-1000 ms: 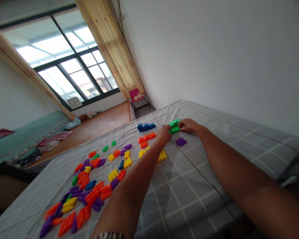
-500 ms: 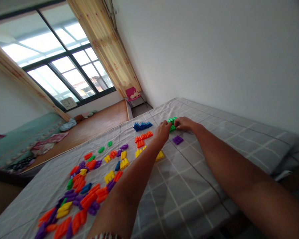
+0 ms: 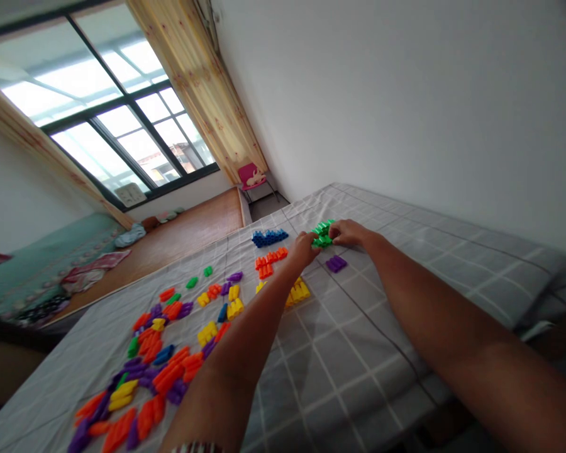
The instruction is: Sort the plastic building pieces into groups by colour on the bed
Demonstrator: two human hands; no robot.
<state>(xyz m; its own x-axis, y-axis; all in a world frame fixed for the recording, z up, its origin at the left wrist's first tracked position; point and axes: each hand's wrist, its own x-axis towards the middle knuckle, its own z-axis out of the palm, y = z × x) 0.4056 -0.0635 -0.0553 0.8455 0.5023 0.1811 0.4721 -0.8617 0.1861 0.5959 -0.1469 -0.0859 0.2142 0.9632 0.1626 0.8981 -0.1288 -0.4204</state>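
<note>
A cluster of green plastic toy blocks (image 3: 322,233) lies on the checked bedsheet, between my two hands. My left hand (image 3: 305,246) is closed at its left side, fingers pressed against the green blocks. My right hand (image 3: 348,233) pinches at its right side, with the fingertips partly hidden. Just below my right hand rests a small purple block group (image 3: 336,263). To the left of my hands are a blue block row (image 3: 270,238) and an orange block group (image 3: 270,262). Yellow blocks (image 3: 299,292) sit partly behind my left forearm.
Many loose orange, purple, yellow, green and blue blocks (image 3: 148,346) are scattered over the left of the bed (image 3: 349,352). A white wall (image 3: 405,113) runs along the far right side. A pink chair (image 3: 251,175) stands beyond the bed, near the window.
My left hand has shifted slightly left and down, leaving more of the green blocks visible. The right hand has stayed nearly in place at the cluster.
</note>
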